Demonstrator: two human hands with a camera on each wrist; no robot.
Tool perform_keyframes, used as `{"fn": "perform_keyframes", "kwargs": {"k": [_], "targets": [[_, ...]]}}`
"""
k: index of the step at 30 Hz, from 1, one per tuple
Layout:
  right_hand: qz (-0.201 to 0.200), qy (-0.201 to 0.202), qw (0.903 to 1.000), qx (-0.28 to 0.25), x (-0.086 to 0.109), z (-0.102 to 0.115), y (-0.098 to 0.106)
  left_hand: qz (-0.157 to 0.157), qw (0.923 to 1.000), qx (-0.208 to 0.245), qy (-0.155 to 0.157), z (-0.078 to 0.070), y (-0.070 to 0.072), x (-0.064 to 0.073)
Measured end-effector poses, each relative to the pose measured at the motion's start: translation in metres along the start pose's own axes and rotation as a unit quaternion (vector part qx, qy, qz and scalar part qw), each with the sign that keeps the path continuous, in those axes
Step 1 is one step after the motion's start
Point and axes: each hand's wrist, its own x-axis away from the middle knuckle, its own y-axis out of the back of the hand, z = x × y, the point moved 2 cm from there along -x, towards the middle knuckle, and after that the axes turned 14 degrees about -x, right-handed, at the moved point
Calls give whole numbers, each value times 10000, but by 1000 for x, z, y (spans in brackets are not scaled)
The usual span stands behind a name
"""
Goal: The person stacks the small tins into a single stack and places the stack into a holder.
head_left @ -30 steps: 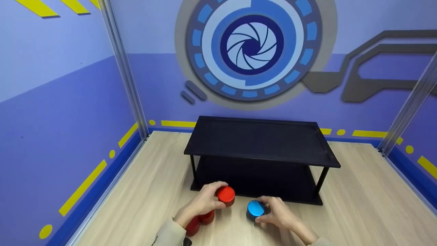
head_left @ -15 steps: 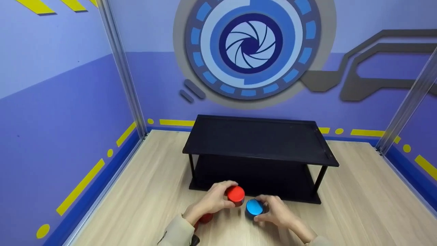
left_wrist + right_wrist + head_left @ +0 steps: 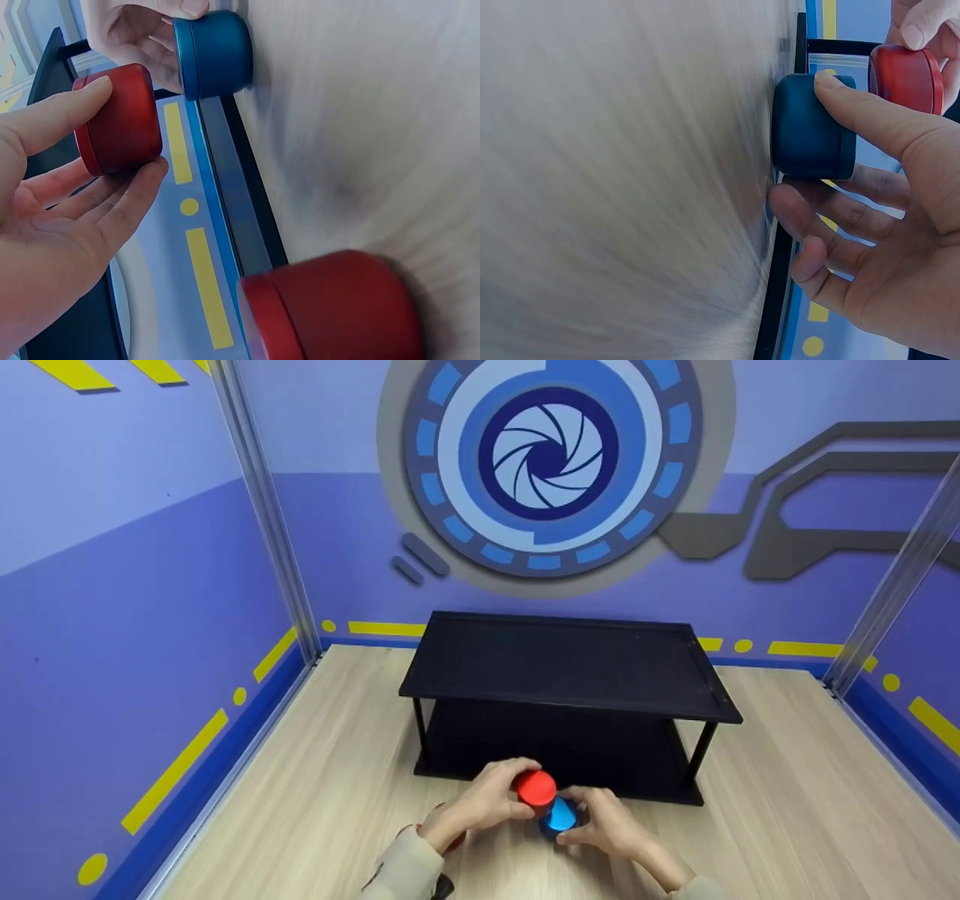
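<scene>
My left hand (image 3: 487, 801) pinches a red round tin (image 3: 536, 787) by its sides. In the left wrist view that tin (image 3: 120, 120) is held off the table, close to a blue tin. The blue round tin (image 3: 559, 816) stands upright on the table, and my right hand (image 3: 611, 826) holds it between thumb and fingers. From the head view the red tin overlaps the far left edge of the blue one; in the left wrist view they are apart. Another red tin (image 3: 337, 307) stands on the table nearer me, mostly hidden by my left wrist in the head view.
A black two-level shelf (image 3: 570, 667) stands just beyond both hands, its lower board (image 3: 555, 742) close to the tins. Blue-purple panels (image 3: 150, 660) wall in the wooden table (image 3: 337, 750) at the back and sides.
My left hand has carried the red tin rightward, from well left of the blue tin to right beside it. The right hand and the blue tin have stayed nearly still.
</scene>
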Motion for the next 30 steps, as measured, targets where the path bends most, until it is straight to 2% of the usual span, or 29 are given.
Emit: {"fn": "perform_keyframes", "kwargs": {"k": [7,20,25,30], "targets": [[75,-81,9999,-65,-1,-2,1,27,10000,-35,-17,-6,-8,-4],[19,30,10000,-51,1,-2,1,-22,10000,-65,-37,-13,-18,-5],[31,143,9996,-252,2,-2,1,-19,10000,31,-7,-16,-23,-7],[54,187,9990,-404,2,-2,1,-33,10000,-79,51,-17,-26,-8]]}}
